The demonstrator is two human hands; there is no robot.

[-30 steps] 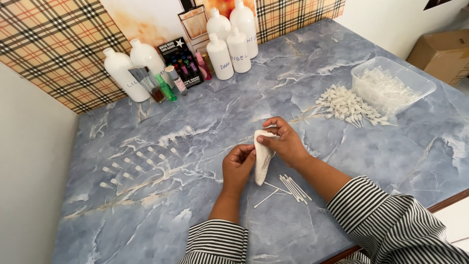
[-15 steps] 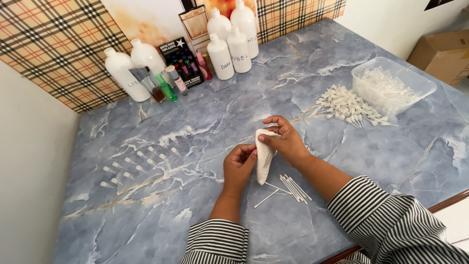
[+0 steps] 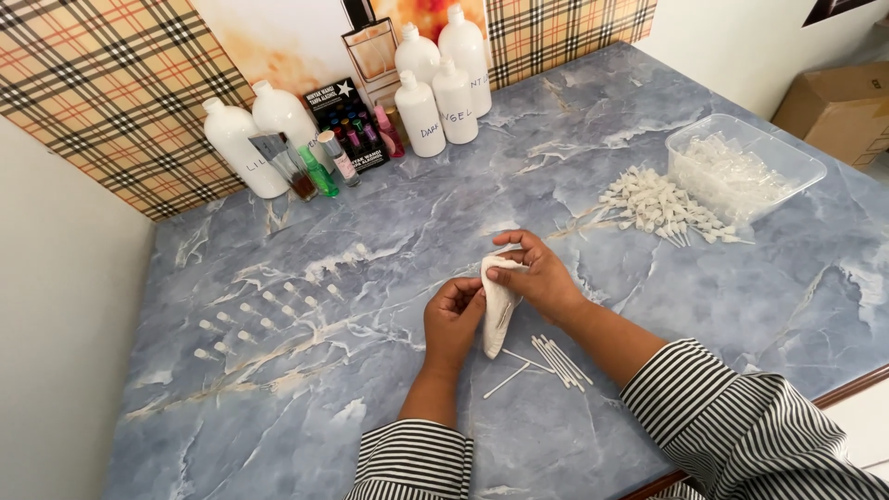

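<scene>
The white cloth (image 3: 496, 306) is folded into a narrow, upright wad held above the marble-patterned table (image 3: 704, 306), near the table's front edge. A thin stick appears to lie in its fold; this is too small to confirm.

The right hand (image 3: 542, 278) pinches the upper end of the white cloth between thumb and fingers, with the fingers curled over the top. The left hand (image 3: 452, 319) touches the left side of the white cloth, fingertips pressed against it and fingers bent. Both forearms enter from the front edge in black-and-white striped sleeves (image 3: 741, 426).

A loose group of thin white sticks (image 3: 554, 361) lies on the table directly below and to the right of the white cloth, between the two forearms.

To the left of the white cloth, well apart, several rows of small clear vials (image 3: 269, 310) lie on the table surface.

To the right and behind the white cloth, a pile of small white caps with tubes (image 3: 653, 204) lies just beside a clear plastic tub (image 3: 745, 171) that holds more small clear parts.

Far behind the white cloth, at the table's rear edge, stand tall white bottles (image 3: 435, 74) and a cluster of small coloured bottles (image 3: 338, 153) against a plaid backdrop (image 3: 102, 93). A cardboard box (image 3: 838, 106) sits beyond the table's right end.
</scene>
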